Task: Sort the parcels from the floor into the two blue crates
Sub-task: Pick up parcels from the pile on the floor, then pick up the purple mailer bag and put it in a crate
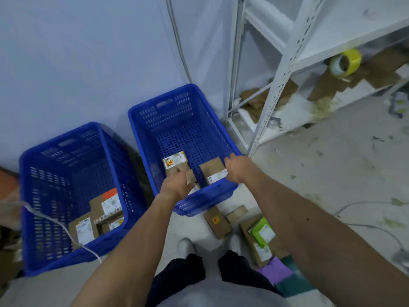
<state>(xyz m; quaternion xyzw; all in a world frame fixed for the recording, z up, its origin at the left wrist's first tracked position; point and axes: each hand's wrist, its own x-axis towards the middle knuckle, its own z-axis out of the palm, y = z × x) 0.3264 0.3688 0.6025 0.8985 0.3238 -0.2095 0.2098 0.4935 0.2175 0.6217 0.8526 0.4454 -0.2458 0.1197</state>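
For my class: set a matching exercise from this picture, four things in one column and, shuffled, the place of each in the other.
1 yellow tape roll
2 green parcel
3 orange-labelled parcel
4 parcel beside the right hand

a in the left blue crate
b on the floor
c on the white shelf
d in the right blue crate

Pairs: 1-c, 2-b, 3-a, 4-d

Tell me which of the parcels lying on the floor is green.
The green soft bag, lying on a brown box right of the feet; the boxes near it are plain brown cardboard.
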